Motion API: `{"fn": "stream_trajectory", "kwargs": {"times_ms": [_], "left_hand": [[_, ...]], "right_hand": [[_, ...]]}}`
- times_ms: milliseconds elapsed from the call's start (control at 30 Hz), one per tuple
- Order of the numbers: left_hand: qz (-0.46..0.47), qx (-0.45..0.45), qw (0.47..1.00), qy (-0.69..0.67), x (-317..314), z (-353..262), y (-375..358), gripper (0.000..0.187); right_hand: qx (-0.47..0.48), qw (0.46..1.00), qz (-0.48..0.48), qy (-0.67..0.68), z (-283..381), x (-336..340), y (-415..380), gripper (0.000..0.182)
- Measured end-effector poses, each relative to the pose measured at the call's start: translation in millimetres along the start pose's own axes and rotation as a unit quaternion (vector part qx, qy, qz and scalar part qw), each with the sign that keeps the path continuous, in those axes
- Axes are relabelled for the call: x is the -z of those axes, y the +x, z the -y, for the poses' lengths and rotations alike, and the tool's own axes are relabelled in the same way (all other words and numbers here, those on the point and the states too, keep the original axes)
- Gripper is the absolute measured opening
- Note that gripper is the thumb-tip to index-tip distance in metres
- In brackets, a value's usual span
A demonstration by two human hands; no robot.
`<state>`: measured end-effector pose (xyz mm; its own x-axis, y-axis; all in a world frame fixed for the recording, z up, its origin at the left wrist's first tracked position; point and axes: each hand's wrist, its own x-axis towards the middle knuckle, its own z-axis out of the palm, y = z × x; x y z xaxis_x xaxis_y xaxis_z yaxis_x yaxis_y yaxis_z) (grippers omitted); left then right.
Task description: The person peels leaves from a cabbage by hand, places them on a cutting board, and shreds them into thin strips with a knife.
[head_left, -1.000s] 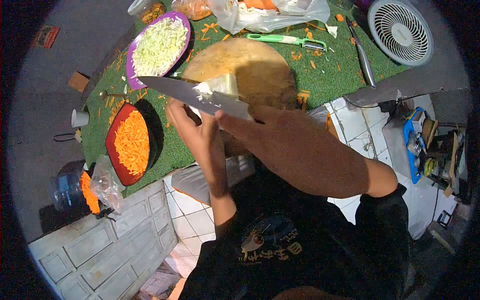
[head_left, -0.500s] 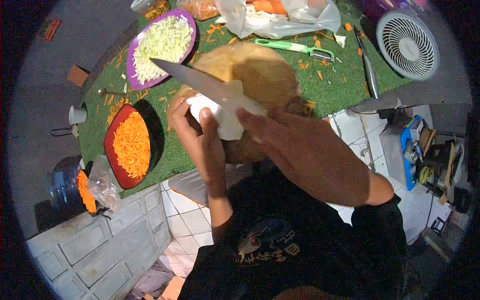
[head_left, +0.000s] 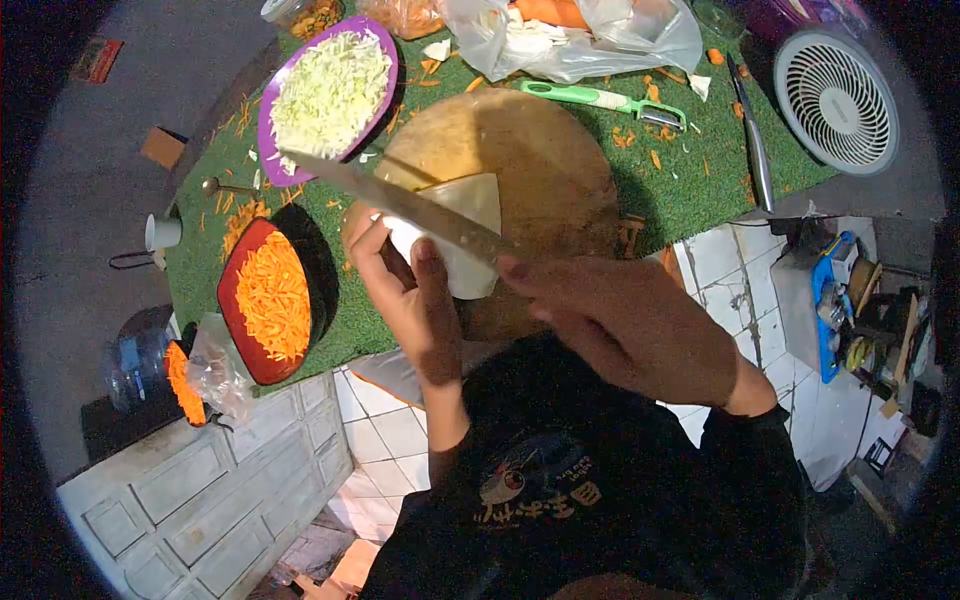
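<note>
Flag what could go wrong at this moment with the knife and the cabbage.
1. The long steel knife lies across the pale cabbage wedge right by the left hand; its thumb could be nicked.
2. The wedge is held above the round wooden board, unsupported, so it may slip.

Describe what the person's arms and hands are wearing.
Both hands are bare: no gloves, and no rings or watch that I can make out on the left hand or right hand. The forearms are uncovered. Dark sleeves are pushed up, part of a dark top with a printed chest graphic.
</note>
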<state>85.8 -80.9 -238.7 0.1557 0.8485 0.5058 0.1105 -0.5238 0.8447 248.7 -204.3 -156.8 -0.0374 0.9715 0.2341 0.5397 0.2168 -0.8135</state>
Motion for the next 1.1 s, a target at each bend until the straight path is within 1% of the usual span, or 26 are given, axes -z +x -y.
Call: {"fn": "stream_trajectory", "kwargs": {"times_ms": [33, 67, 133, 200, 267, 300, 333, 367, 400, 433, 467, 500, 533, 567, 600, 667, 733, 800, 833, 900, 933, 967, 1000, 1033, 1067, 1100], "left_hand": [[0.005, 0.029, 0.999, 0.012, 1.8, -0.5, -1.3, 0.033], [0.010, 0.059, 0.998, 0.024, 3.2, -0.8, -2.0, 0.030], [0.011, 0.044, 0.998, 0.045, 3.8, -1.1, -1.9, 0.029], [0.013, 0.027, 0.997, 0.066, 5.6, 1.6, -2.8, 0.028], [0.037, 0.049, 0.998, 0.001, 8.3, 8.0, -6.7, 0.037], [0.034, 0.050, 0.998, -0.004, 6.2, 5.2, -5.9, 0.037], [0.027, 0.043, 0.998, -0.042, 2.4, 0.8, -5.0, 0.038], [0.020, 0.037, 0.996, -0.081, 0.0, -3.2, -3.8, 0.040], [0.018, 0.038, 0.995, -0.089, -1.4, -4.9, -1.9, 0.040], [0.025, 0.010, 0.999, -0.034, -2.5, -6.4, -0.2, 0.041], [0.031, -0.017, 0.999, 0.023, -2.7, -7.2, 0.8, 0.042], [0.026, -0.018, 0.999, 0.016, -2.3, -6.1, 1.9, 0.042], [0.016, 0.014, 0.999, -0.024, -1.8, -3.4, 3.4, 0.042], [0.007, 0.048, 0.997, -0.063, -0.7, -0.6, 4.0, 0.042], [0.000, 0.050, 0.996, -0.069, 2.0, 2.6, 4.6, 0.042], [0.038, 0.002, 0.999, 0.030, 7.2, 7.9, 4.3, 0.043], [0.033, 0.006, 0.999, 0.038, 6.4, 1.7, 3.5, 0.044], [0.027, 0.012, 0.999, 0.045, 4.3, -2.5, 4.1, 0.045], [0.031, 0.020, 0.999, 0.031, 3.4, -3.0, 4.2, 0.045], [0.027, 0.034, 0.999, 0.012, 4.5, -5.2, 3.9, 0.045], [0.034, 0.016, 0.998, 0.043, 5.9, -6.5, 4.8, 0.045], [0.041, -0.002, 0.996, 0.074, 6.7, -7.6, 5.2, 0.045], [0.036, 0.001, 0.997, 0.070, 6.8, -8.4, 5.0, 0.045], [0.040, -0.002, 0.997, 0.072, 7.1, -9.1, 4.9, 0.045], [0.044, -0.007, 0.996, 0.075, 7.1, -9.2, 5.4, 0.045], [0.040, -0.005, 0.997, 0.072, 7.6, -9.3, 4.7, 0.045]], "right_hand": [[0.019, 0.999, 0.042, -0.027, 1.1, -0.2, -0.5, 0.047], [0.017, 0.998, 0.044, -0.028, 5.8, 2.5, -0.1, 0.047], [-0.045, 0.988, 0.128, -0.075, 18.9, 9.5, 1.8, 0.050], [-0.046, 0.988, 0.124, -0.081, 21.6, 7.8, 1.1, 0.050], [-0.047, 0.988, 0.120, -0.089, 26.4, 6.7, 1.6, 0.051], [-0.088, 0.978, 0.140, -0.126, 30.2, 6.2, 2.9, 0.050], [-0.129, 0.965, 0.159, -0.163, 33.7, 5.8, 4.3, 0.050], [-0.133, 0.963, 0.159, -0.170, 28.5, 4.4, 7.9, 0.050], [-0.080, 0.981, 0.090, -0.154, 15.8, 2.8, 13.5, 0.047], [-0.025, 0.990, 0.023, -0.137, 9.2, 1.8, 16.2, 0.044], [-0.026, 0.989, 0.026, -0.144, 10.6, 1.5, 15.1, 0.044], [-0.048, 0.995, 0.012, -0.084, 12.5, 2.3, 14.9, 0.040], [-0.068, 0.997, 0.000, -0.025, 15.0, 4.2, 16.5, 0.037], [-0.079, 0.997, -0.001, -0.004, 24.4, 4.0, 17.4, 0.034], [-0.079, 0.997, 0.004, -0.012, 28.0, 2.6, 15.2, 0.034], [-0.064, 0.998, 0.013, -0.007, 31.9, 0.3, 11.0, 0.034], [-0.077, 0.996, 0.022, -0.037, 39.6, 1.7, 11.9, 0.032], [-0.139, 0.985, 0.064, -0.074, 42.0, 3.6, 13.4, 0.032], [-0.140, 0.984, 0.071, -0.081, 41.0, 3.4, 14.6, 0.032], [-0.138, 0.985, 0.052, -0.091, 35.8, -1.1, 16.8, 0.033], [-0.138, 0.984, 0.059, -0.098, 33.7, -2.9, 20.7, 0.033], [-0.115, 0.987, 0.046, -0.104, 30.9, -5.6, 26.6, 0.033], [-0.091, 0.989, 0.030, -0.110, 27.9, -9.0, 31.7, 0.033], [-0.105, 0.986, 0.025, -0.128, 24.3, -12.9, 35.1, 0.027], [-0.104, 0.985, 0.029, -0.132, 19.0, -13.4, 40.0, 0.027], [-0.135, 0.985, 0.022, -0.109, 13.3, -13.0, 45.2, 0.025]]}}
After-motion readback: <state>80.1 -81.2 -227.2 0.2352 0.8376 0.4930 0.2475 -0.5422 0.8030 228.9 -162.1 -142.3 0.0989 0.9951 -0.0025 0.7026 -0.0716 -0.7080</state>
